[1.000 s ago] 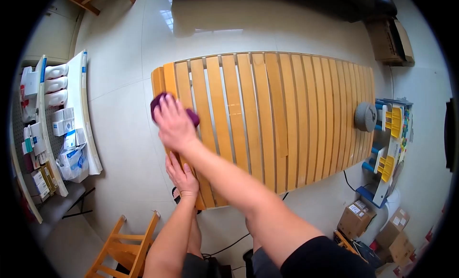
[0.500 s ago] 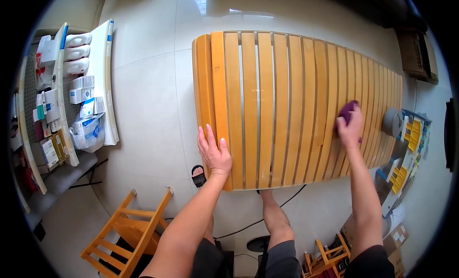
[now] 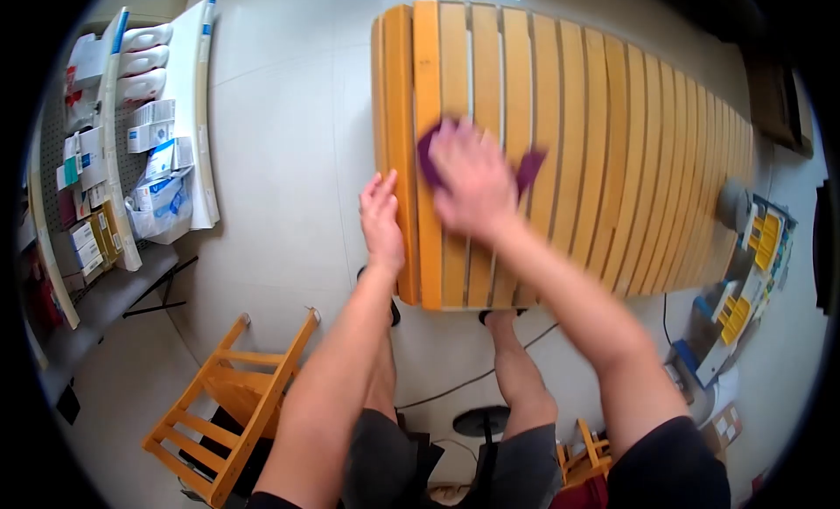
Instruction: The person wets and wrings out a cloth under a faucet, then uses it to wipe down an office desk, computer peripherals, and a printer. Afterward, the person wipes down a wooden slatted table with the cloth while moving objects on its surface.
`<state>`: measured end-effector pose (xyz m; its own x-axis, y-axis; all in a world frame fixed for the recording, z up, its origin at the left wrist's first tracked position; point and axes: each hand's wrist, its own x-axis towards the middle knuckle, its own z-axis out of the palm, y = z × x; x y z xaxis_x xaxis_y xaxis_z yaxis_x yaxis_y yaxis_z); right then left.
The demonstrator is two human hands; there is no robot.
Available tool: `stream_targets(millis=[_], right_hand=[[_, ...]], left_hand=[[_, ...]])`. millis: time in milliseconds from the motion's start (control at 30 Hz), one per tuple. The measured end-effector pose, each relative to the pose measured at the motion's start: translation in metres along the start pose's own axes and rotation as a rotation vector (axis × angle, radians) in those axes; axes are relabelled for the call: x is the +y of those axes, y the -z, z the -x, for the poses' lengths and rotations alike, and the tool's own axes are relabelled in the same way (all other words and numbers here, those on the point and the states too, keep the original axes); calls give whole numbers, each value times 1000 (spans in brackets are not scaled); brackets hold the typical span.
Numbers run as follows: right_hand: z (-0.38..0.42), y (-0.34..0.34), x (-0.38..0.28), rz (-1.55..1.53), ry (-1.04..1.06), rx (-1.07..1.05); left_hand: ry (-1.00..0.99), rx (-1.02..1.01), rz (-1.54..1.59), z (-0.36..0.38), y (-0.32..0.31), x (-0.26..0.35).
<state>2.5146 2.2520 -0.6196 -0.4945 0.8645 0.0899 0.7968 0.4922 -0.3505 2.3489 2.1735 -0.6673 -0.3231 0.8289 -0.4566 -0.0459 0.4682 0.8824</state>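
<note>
A wooden slatted table (image 3: 569, 159) with a rounded left edge stretches out before me. My right hand (image 3: 472, 176) presses a purple cloth (image 3: 531, 168) onto the slats near that edge. Its fingers are blurred by motion, and the cloth sticks out on both sides of the hand. Against the outer side of the rounded edge (image 3: 398, 89) rests my left hand (image 3: 382, 224), its fingers stretched out and holding nothing.
Shelves (image 3: 114, 159) with boxes and bottles stand on the left. A wooden chair (image 3: 232, 404) is at lower left. A grey roll (image 3: 733, 204) sits at the table's far right, beside yellow plastic pieces (image 3: 764, 242). A black cable (image 3: 481, 391) crosses the floor.
My right hand has swept the purple cloth from the table's right part to near its left edge. My left hand has shifted up along the edge, onto its outer side. The view has shifted.
</note>
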Motion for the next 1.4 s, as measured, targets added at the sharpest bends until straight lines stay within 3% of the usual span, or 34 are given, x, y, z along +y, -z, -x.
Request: stream_targets(millis=[133, 233, 267, 333, 367, 433, 467, 500, 533, 567, 600, 633, 733, 767, 800, 933, 1067, 1133, 1233, 1267, 1300, 1333, 1400], right_hand=[[126, 0, -63, -177, 12, -218], [153, 2, -66, -193, 25, -247], [145, 15, -60, -183, 17, -249], [118, 27, -26, -146, -87, -300], [110, 26, 12, 81, -169, 22], [122, 44, 109, 92, -512, 174], [135, 65, 159, 223, -481, 381], [172, 77, 202, 263, -702, 415], [220, 64, 230, 453, -792, 480], [256, 53, 243, 650, -876, 552], [227, 53, 193, 461, -1064, 428], [181, 63, 128, 19, -1089, 275], [107, 8, -38, -105, -541, 177], [93, -15, -84, -136, -459, -25], [101, -40, -118, -70, -462, 94], [156, -21, -74, -192, -301, 27], [233, 37, 72, 74, -549, 251], [245, 48, 166, 294, -952, 371], [219, 33, 135, 355, -918, 351], [214, 20, 89, 328, -746, 334], [214, 5, 47, 108, -606, 337], [209, 7, -1, 84, -595, 42], [211, 5, -33, -25, -507, -41]], left_hand=[[152, -95, 177, -13, 16, 10], [10, 40, -207, -23, -9, 11], [11, 29, -200, -18, -15, 7], [-164, 172, -544, -18, -26, -9], [-189, 193, -527, -17, -30, -7], [-154, 178, -566, -1, -27, 1], [-200, 205, -555, -12, -33, 6], [-205, 196, -554, -12, -31, 4], [-218, 213, -591, -10, -29, -1], [-235, 232, -621, -15, -32, -5], [-229, 223, -618, -17, -34, -4], [-227, 228, -650, -14, -33, -2], [-274, 199, -645, -21, -24, -14], [-298, 186, -644, -26, -16, -22], [-328, 196, -636, -32, -14, -27], [-283, 194, -603, -30, -15, -19], [-210, 185, -639, -23, -21, -5], [-215, 193, -658, -23, -23, -5], [-219, 201, -675, -27, -25, -5], [-205, 205, -681, -25, -22, -5], [-222, 201, -653, -22, -26, -1], [-208, 199, -659, -19, -24, -1], [-219, 218, -702, -24, -26, -2]])
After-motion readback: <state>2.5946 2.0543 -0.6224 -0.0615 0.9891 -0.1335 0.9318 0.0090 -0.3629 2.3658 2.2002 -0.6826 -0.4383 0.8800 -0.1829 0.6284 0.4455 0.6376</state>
